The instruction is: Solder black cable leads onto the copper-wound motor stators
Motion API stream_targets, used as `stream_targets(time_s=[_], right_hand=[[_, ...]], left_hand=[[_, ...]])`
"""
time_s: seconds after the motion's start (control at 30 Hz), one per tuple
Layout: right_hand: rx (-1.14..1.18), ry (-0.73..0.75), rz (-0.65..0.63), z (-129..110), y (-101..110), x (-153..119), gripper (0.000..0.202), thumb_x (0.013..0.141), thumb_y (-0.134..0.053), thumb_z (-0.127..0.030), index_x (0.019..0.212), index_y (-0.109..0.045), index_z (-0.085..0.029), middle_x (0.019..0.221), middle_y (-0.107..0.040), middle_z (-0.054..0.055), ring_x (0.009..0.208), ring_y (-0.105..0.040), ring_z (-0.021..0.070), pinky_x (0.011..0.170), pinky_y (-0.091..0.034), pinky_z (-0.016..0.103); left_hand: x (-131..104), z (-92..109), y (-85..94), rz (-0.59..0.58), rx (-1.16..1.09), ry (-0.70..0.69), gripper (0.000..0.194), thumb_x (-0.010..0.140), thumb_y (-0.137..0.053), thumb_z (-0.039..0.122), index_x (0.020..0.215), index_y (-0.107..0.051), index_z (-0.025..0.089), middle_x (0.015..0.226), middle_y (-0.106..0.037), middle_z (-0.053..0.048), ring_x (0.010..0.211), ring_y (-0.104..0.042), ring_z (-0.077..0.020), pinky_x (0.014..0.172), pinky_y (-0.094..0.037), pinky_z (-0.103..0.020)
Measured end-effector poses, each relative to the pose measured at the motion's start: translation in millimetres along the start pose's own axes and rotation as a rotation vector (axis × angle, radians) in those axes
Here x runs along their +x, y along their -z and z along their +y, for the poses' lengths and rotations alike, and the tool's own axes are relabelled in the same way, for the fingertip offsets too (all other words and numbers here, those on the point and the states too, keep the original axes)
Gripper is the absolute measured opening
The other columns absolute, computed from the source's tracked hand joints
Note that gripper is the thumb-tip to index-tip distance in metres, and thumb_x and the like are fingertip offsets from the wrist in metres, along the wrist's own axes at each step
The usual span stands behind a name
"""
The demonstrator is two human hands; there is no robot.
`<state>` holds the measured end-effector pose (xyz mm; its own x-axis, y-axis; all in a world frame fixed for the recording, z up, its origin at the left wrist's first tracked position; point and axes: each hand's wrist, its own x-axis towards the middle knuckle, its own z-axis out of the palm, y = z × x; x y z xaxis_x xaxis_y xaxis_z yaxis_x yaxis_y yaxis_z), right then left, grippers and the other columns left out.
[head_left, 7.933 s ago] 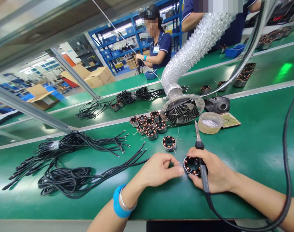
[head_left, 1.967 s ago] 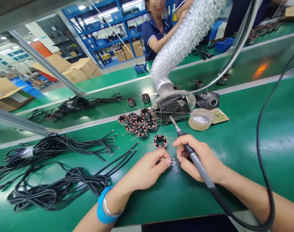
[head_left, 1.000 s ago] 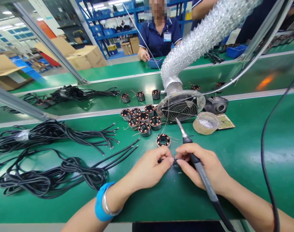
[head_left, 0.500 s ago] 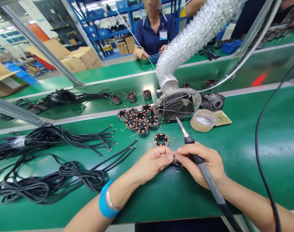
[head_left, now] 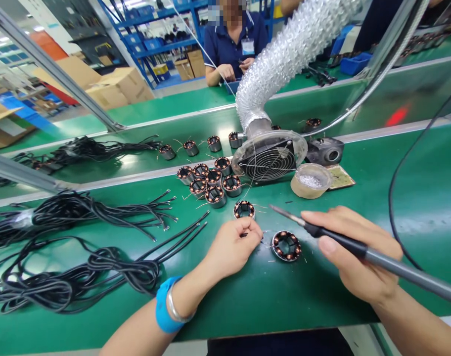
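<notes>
My left hand (head_left: 235, 243) is closed in a pinch just in front of a copper-wound ring (head_left: 244, 209); a small dark piece shows at its fingers, too small to name. My right hand (head_left: 359, 252) grips a soldering iron (head_left: 344, 242) between thumb and fingers, its metal tip pointing left above the bench. Between the hands another copper-wound ring (head_left: 286, 246) lies flat on the green bench, touched by neither. Several more copper-wound rings (head_left: 213, 177) sit grouped behind my left hand, thin wires sticking out.
Black cable bundles (head_left: 88, 212) cover the left side. A round fan (head_left: 272, 160) with a silver duct (head_left: 285, 59) stands at the back, beside a tub (head_left: 310, 181) and a sponge tray (head_left: 340, 178). A cord (head_left: 392, 198) hangs at right. A person (head_left: 235, 44) sits opposite.
My right hand has moved right, away from my left hand, and the soldering iron now tilts nearly level. The ring between my hands is uncovered. The person opposite has shifted their hands.
</notes>
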<state>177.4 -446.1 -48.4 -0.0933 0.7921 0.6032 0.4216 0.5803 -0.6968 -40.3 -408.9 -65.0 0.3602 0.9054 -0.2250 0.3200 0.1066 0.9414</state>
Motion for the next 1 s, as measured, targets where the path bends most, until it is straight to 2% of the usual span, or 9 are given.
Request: stream_targets(time_s=[0.1, 0.23, 0.5, 1.0], right_hand=[[0.012, -0.023, 0.041, -0.3, 0.5, -0.3, 0.019, 0.084, -0.059, -0.018, 0.098, -0.071, -0.024, 0.071, -0.065, -0.001, 0.06, -0.058, 0.0129, 0.05, -0.045, 0.024], [0.001, -0.099, 0.058, 3.9, -3.5, -2.3, 0.011, 0.082, -0.06, -0.019, 0.088, -0.067, -0.023, 0.073, -0.068, -0.002, 0.06, -0.062, 0.0134, 0.05, -0.046, 0.023], [0.012, -0.177, 0.033, 6.2, -5.8, -2.6, 0.009, 0.081, -0.059, -0.018, 0.085, -0.066, -0.023, 0.066, -0.067, -0.003, 0.052, -0.059, 0.0127, 0.046, -0.044, 0.023], [0.02, -0.165, 0.048, 5.9, -6.9, -3.4, 0.009, 0.08, -0.06, -0.018, 0.084, -0.068, -0.022, 0.066, -0.068, -0.001, 0.052, -0.06, 0.0147, 0.044, -0.045, 0.024]], left_hand=[[1.4, -2.3, 1.2, -0.007, -0.015, -0.012, 0.016, 0.078, -0.051, 0.029, 0.068, -0.055, 0.017, 0.061, -0.048, 0.004, 0.058, -0.04, -0.0099, 0.057, -0.031, -0.023], [1.3, -2.2, 2.8, -0.016, -0.024, -0.024, 0.016, 0.079, -0.052, 0.028, 0.068, -0.054, 0.017, 0.061, -0.047, 0.005, 0.057, -0.039, -0.0096, 0.057, -0.031, -0.023], [-2.3, -2.6, 3.0, -0.01, 0.007, -0.047, 0.015, 0.081, -0.053, 0.026, 0.07, -0.056, 0.017, 0.062, -0.049, 0.005, 0.059, -0.041, -0.0098, 0.058, -0.032, -0.022], [-3.8, -1.3, 3.1, -0.005, 0.061, -0.038, 0.013, 0.082, -0.052, 0.024, 0.072, -0.057, 0.017, 0.062, -0.048, 0.005, 0.058, -0.041, -0.0097, 0.058, -0.032, -0.022]])
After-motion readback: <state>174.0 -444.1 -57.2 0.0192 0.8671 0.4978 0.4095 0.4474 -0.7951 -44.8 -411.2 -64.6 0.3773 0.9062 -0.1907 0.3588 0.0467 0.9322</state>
